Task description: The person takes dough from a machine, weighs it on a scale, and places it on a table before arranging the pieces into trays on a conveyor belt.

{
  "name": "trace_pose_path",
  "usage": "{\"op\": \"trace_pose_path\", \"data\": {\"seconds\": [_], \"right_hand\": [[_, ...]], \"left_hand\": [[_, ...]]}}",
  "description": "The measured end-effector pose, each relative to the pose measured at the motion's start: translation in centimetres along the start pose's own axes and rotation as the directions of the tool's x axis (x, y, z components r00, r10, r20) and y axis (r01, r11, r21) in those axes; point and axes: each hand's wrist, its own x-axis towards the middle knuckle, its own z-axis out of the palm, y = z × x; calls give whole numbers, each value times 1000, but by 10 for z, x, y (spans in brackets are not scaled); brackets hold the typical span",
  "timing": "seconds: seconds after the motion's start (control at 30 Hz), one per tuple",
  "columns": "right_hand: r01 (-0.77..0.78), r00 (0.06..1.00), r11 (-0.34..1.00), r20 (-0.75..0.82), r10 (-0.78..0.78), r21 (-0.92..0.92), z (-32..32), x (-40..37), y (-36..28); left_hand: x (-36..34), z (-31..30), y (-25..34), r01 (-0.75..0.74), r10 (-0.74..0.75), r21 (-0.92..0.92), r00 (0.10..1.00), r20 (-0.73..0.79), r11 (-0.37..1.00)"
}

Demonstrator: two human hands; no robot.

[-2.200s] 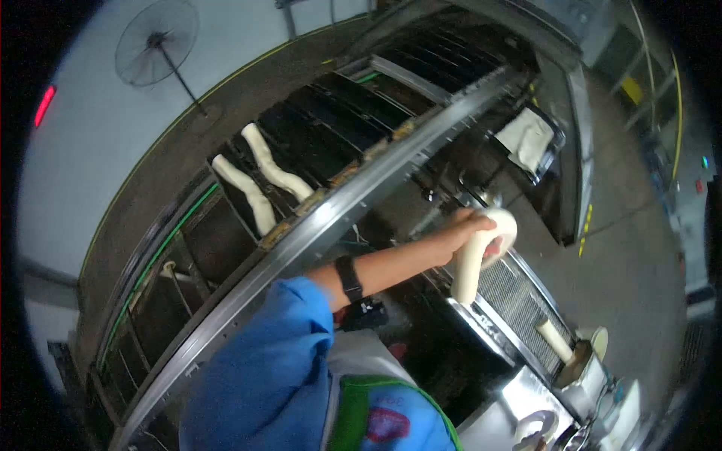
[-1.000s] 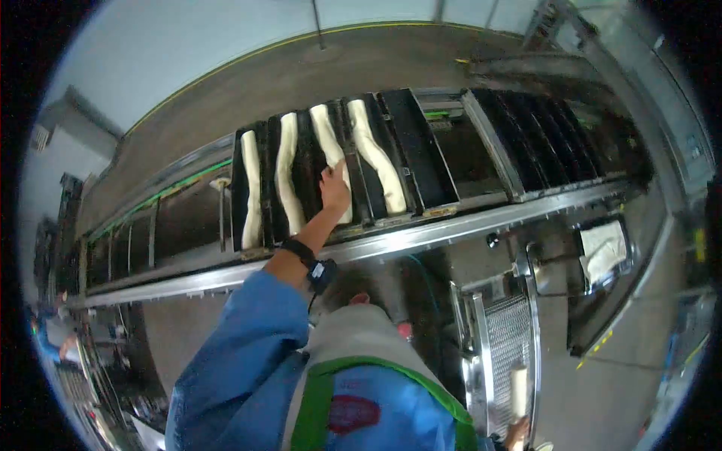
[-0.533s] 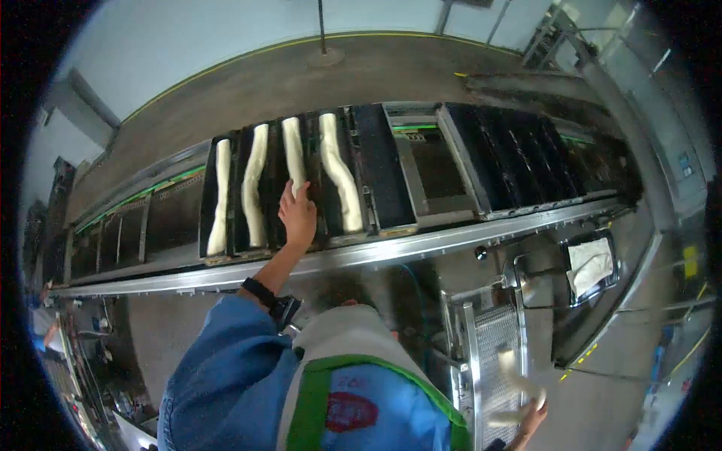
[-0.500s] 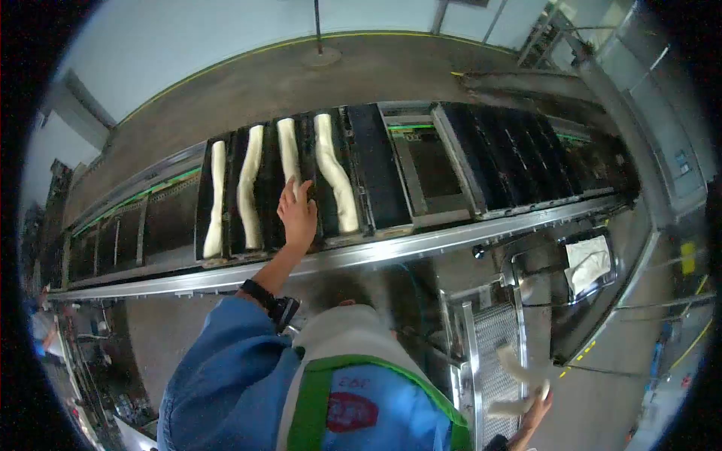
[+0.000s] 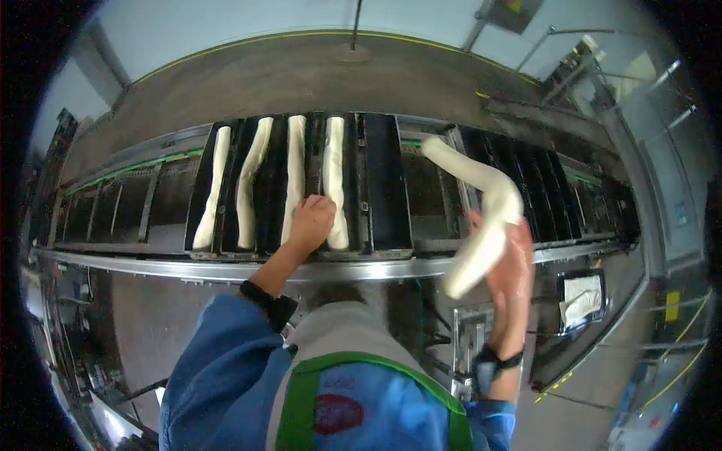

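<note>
My left hand is over the black baking pan, its fingers drawn together and bent against the left side of the fourth long, pale dough roll. Just left of that hand lies the third roll, partly covered by it near its lower end. Two more rolls, a slightly crooked one and a thinner one, lie in the pan's left troughs. My right hand carries another dough roll, which hangs bent on both sides of the palm above the conveyor. Motion blurs this hand somewhat.
A metal conveyor rail runs across in front of me. To the right on the conveyor stands a second black troughed pan. A dark tray with white cloth stands lower right, near metal frames.
My right hand has risen from the lower right with the bent dough roll. My left hand has shifted from the third roll to the fourth, which now lies straighter.
</note>
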Motion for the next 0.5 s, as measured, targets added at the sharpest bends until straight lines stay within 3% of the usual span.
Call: {"op": "trace_pose_path", "data": {"seconds": [0.03,0.07,0.13,0.23,0.27,0.33,0.4,0.43,0.47,0.5], "right_hand": [[-84,990,996,116,82,9,-13,19,25],[-159,980,987,127,155,24,-14,24,45],[-217,974,968,44,224,-125,-15,30,62],[-198,971,956,89,222,-216,-36,16,57],[-206,970,954,84,228,-217,-52,11,54],[-278,959,921,-26,282,-271,-98,1,53],[-304,952,915,-115,283,-265,-150,-20,55],[-331,939,907,-189,289,-260,-173,-32,61],[-266,956,929,-195,220,-257,-197,-49,76],[-293,929,924,-303,214,-246,-225,-68,80]], "left_hand": [[-6,2,-2,-68,64,-59,996,-59,996],[-11,6,-3,-138,124,-115,985,-119,984],[-14,10,0,-110,96,-123,989,-115,986],[-19,5,16,-92,75,-146,991,-113,985],[-19,7,24,-34,25,-70,992,-124,997],[-11,9,44,4,-3,2,991,-131,1000],[3,11,70,-7,-23,-144,978,-208,990],[9,14,79,28,-55,-174,986,-155,984],[20,19,83,-88,38,-197,969,-245,977],[25,25,98,-132,86,-172,963,-255,976]]}}
